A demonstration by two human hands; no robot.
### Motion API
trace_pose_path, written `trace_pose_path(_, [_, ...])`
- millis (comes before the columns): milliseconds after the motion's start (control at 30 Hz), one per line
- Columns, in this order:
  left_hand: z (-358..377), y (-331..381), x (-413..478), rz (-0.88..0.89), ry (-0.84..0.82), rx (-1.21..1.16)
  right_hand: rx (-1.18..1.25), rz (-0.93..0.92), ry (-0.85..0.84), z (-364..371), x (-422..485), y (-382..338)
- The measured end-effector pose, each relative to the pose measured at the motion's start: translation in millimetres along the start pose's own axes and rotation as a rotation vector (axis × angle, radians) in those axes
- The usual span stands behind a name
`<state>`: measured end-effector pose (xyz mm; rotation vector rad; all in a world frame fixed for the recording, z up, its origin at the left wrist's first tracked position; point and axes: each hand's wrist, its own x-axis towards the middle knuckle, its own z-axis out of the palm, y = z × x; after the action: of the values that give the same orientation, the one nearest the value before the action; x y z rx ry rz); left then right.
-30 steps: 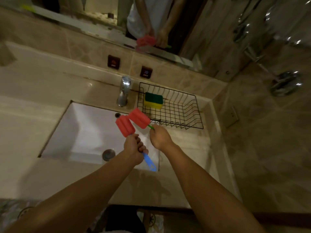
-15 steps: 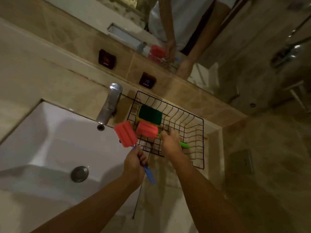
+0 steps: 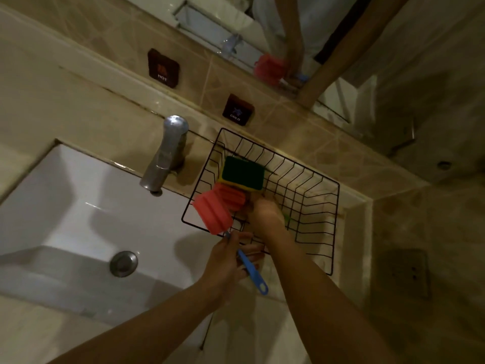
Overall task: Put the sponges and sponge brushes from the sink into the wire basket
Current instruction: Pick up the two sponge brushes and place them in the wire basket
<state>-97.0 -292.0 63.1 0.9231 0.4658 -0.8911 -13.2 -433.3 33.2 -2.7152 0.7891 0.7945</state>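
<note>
Two sponge brushes at the wire basket (image 3: pixel 315 203), one in each hand.

The left hand (image 3: pixel 225 261) has its fingers closed round the blue handle (image 3: pixel 252 271) of a red brush (image 3: pixel 212 214), whose head hangs over the basket's near-left rim. The right hand (image 3: pixel 265 216) reaches into the basket at a second red brush (image 3: pixel 233 197); its fingers are hidden, so I cannot tell their grip. A green sponge (image 3: pixel 242 173) lies in the basket's back-left corner. The sink (image 3: pixel 65 206) sits left of the basket.

dim warm light | beige marble counter (image 3: pixel 78 106) | mirror (image 3: pixel 236 24) above | chrome faucet (image 3: pixel 165 156)
</note>
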Motion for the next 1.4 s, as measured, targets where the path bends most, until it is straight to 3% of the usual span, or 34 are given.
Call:
trace_pose_path(167, [9.0,4.8,-6.8,-0.069,-0.009,0.048,0.317,-0.122,0.287,-13.8,-36.2,19.7])
trace_pose_path(233, [15.1,9.0,-11.5,-0.090,-0.027,0.089,0.551,-0.180,0.165,-27.5,-60.5,21.7])
trace_pose_path(300, [23.5,13.6,-16.4,-0.101,-0.067,0.127,0.689,-0.201,-0.125,-39.9,-85.0,21.1])
trace_pose_path(367, [32.3,17.3,-20.5,-0.097,-0.129,0.222,0.672,-0.210,-0.251,-48.3,-103.6,21.6])
trace_pose_path(567, [45.0,34.4,-20.7,-0.100,-0.173,0.320,0.617,-0.281,-0.303,-76.4,-109.2,14.9])
trace_pose_path(833, [8.7,45.1,-5.5,-0.066,-0.222,0.730,0.516,-0.357,-0.204,-44.4,-58.0,15.0])
trace_pose_path(967, [-5.9,44.1,2.6,-0.062,-0.195,0.764,0.505,-0.349,-0.181,-14.9,-38.0,16.1])
trace_pose_path(1100, [-6.8,44.0,9.4,-0.046,-0.182,0.803,0.493,-0.332,-0.260,-15.4,-23.6,29.1])
trace_pose_path(1233, [-2.2,41.5,11.8,-0.040,-0.116,0.811,0.515,-0.281,0.056,-20.4,-8.5,41.9])
trace_pose_path(1400, [2.3,39.8,12.8,-0.020,-0.073,0.811,0.234,-0.473,0.126,-5.3,-2.9,40.4])
